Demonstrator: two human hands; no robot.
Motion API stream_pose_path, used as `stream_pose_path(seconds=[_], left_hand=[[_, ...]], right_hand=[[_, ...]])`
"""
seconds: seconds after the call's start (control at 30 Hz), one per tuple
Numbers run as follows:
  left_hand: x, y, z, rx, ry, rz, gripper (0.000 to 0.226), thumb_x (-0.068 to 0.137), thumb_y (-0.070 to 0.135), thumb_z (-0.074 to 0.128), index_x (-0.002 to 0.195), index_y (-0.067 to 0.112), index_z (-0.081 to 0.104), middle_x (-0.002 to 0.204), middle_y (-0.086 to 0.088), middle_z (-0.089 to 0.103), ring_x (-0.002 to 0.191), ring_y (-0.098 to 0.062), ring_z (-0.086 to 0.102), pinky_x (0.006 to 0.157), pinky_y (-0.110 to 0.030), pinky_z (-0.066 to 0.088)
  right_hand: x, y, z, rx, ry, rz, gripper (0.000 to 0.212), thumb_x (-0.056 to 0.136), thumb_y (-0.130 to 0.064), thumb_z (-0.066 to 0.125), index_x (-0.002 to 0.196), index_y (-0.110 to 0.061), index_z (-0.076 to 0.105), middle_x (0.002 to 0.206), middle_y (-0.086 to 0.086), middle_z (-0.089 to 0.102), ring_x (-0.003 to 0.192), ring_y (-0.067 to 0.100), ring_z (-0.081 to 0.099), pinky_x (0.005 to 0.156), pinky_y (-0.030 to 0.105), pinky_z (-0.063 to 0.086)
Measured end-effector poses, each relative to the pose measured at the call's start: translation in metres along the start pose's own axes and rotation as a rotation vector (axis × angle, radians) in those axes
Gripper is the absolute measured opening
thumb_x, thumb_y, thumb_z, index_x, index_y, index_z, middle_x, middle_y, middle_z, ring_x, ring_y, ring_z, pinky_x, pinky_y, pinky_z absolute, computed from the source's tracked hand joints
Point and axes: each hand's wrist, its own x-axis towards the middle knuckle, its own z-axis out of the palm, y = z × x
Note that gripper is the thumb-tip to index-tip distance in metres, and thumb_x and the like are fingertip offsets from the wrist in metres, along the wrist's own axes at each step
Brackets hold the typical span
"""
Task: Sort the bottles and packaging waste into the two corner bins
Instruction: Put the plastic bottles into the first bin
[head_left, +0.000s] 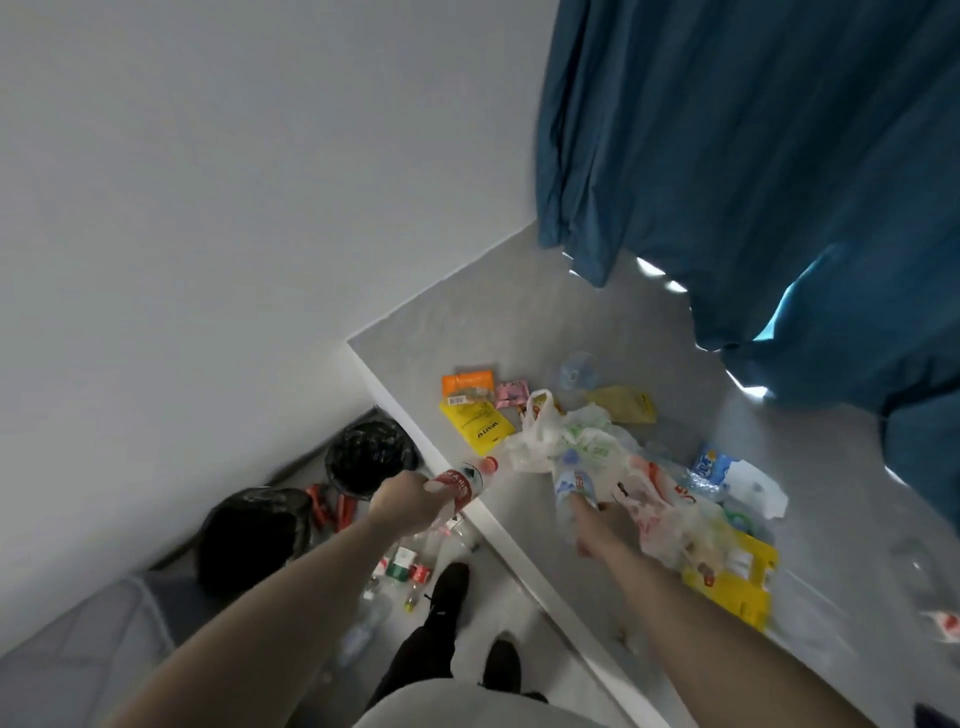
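Mid-sorting: left hand (402, 501) fingers clamped on red-label bottle (460, 486) at surface (519, 312) edge; right hand (605, 527) fingers closed on blue-label bottle (574, 480). Next, probably carrying both toward two black bins (371, 454) at nine o'clock

Red-labelled bottle (460, 486), yellow packet (478, 423), black-lined bins (371, 454), teal curtain (753, 156).
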Motion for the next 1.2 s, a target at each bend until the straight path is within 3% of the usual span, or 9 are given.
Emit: stream_pose_path(seconds=[0.17, 0.33, 0.57, 0.8, 0.93, 1.1, 1.2], left_hand=[[-0.029, -0.006, -0.004, -0.043, 0.039, -0.038, 0.038, 0.085, 0.049, 0.052, 0.093, 0.018, 0.072, 0.081, -0.001, 0.071, 0.075, -0.020, 0.069, 0.067, -0.030, 0.059], [-0.056, -0.022, 0.005, -0.099, 0.096, -0.066, 0.031, 0.087, 0.048, 0.055, 0.092, 0.020, 0.069, 0.076, 0.003, 0.070, 0.065, -0.011, 0.065, 0.051, -0.021, 0.045], [-0.084, -0.056, 0.021, -0.147, 0.121, -0.113, 0.037, 0.082, 0.052, 0.054, 0.096, 0.021, 0.069, 0.077, 0.004, 0.071, 0.064, -0.011, 0.067, 0.050, -0.022, 0.045], [-0.120, -0.133, 0.042, -0.204, 0.077, -0.178, 0.048, 0.077, 0.054, 0.048, 0.099, 0.016, 0.068, 0.085, -0.001, 0.068, 0.077, -0.023, 0.065, 0.068, -0.030, 0.050], [-0.141, -0.196, 0.051, -0.281, 0.056, -0.221, 0.060, 0.070, 0.059, 0.044, 0.103, 0.015, 0.068, 0.090, -0.003, 0.070, 0.081, -0.024, 0.066, 0.078, -0.034, 0.057], [-0.166, -0.250, 0.055, -0.472, 0.104, -0.271, 0.042, 0.087, 0.048, 0.054, 0.108, 0.015, 0.068, 0.094, -0.004, 0.070, 0.088, -0.027, 0.067, 0.084, -0.033, 0.055], [-0.177, -0.278, 0.065, -0.558, 0.106, -0.361, 0.050, 0.089, 0.047, 0.057, 0.118, 0.009, 0.067, 0.098, -0.006, 0.069, 0.090, -0.027, 0.066, 0.086, -0.034, 0.054]], right_hand=[[-0.006, 0.005, -0.012, -0.081, -0.049, 0.048, 0.082, 0.082, -0.071, 0.059, 0.120, 0.002, 0.062, 0.099, 0.014, 0.068, 0.072, 0.026, 0.071, 0.059, 0.033, 0.061], [-0.028, 0.015, -0.024, -0.432, 0.072, -0.169, 0.076, 0.084, -0.069, 0.056, 0.128, -0.007, 0.060, 0.122, 0.012, 0.067, 0.099, 0.029, 0.066, 0.068, 0.028, 0.046], [-0.055, 0.021, -0.015, -0.508, 0.088, -0.265, 0.059, 0.082, -0.062, 0.061, 0.116, -0.014, 0.058, 0.111, 0.008, 0.068, 0.089, 0.027, 0.064, 0.068, 0.028, 0.049], [-0.107, 0.034, 0.043, -0.469, 0.032, -0.322, 0.056, 0.081, -0.057, 0.064, 0.117, -0.015, 0.057, 0.109, 0.007, 0.069, 0.084, 0.025, 0.063, 0.067, 0.028, 0.046], [-0.152, 0.041, 0.088, -0.423, -0.009, -0.356, 0.053, 0.078, -0.054, 0.067, 0.114, -0.017, 0.058, 0.106, 0.006, 0.069, 0.086, 0.027, 0.066, 0.071, 0.030, 0.053], [-0.201, 0.045, 0.138, -0.442, -0.034, -0.414, 0.051, 0.077, -0.052, 0.065, 0.112, -0.017, 0.056, 0.104, 0.006, 0.067, 0.087, 0.027, 0.065, 0.070, 0.029, 0.052], [-0.226, 0.049, 0.160, -0.483, -0.062, -0.427, 0.052, 0.077, -0.054, 0.065, 0.113, -0.017, 0.054, 0.104, 0.005, 0.066, 0.088, 0.026, 0.065, 0.068, 0.028, 0.050]])
